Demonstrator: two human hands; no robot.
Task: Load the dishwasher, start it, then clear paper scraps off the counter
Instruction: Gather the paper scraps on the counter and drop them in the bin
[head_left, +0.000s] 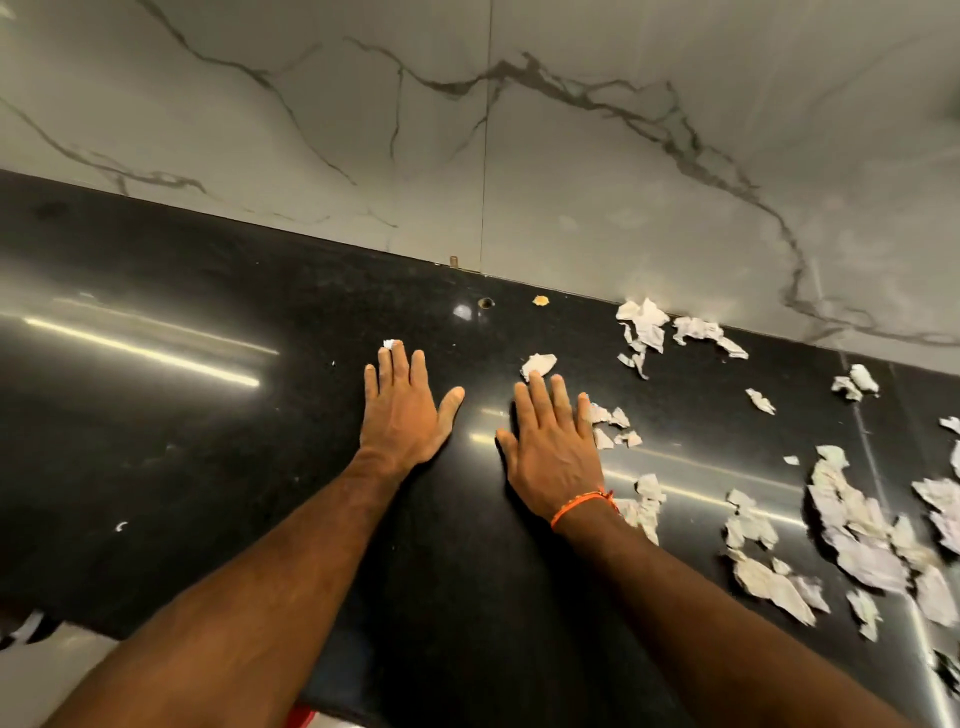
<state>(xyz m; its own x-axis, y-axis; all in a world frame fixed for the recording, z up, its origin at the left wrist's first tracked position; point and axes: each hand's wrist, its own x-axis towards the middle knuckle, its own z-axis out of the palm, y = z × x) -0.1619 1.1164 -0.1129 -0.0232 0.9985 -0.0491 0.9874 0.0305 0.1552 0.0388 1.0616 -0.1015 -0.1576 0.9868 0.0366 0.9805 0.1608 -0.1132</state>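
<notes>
Both my hands lie flat on the black counter (208, 415), fingers straight. My left hand (402, 410) has a tiny white paper scrap (389, 343) at its fingertips. My right hand (553, 447), with an orange band on the wrist, has a crumpled scrap (538, 364) just beyond its fingertips and small scraps (613, 428) against its right edge. Several torn paper scraps spread over the right part of the counter, with the largest heap (862, 540) near the right edge of the view. The dishwasher is not in view.
A marble-patterned wall (519, 156) rises behind the counter. More scraps (649, 322) lie against the wall. A small hole (487, 303) and a yellowish crumb (541, 300) sit near the back. The counter's front edge runs along the lower left, with pale floor (52, 670) below it.
</notes>
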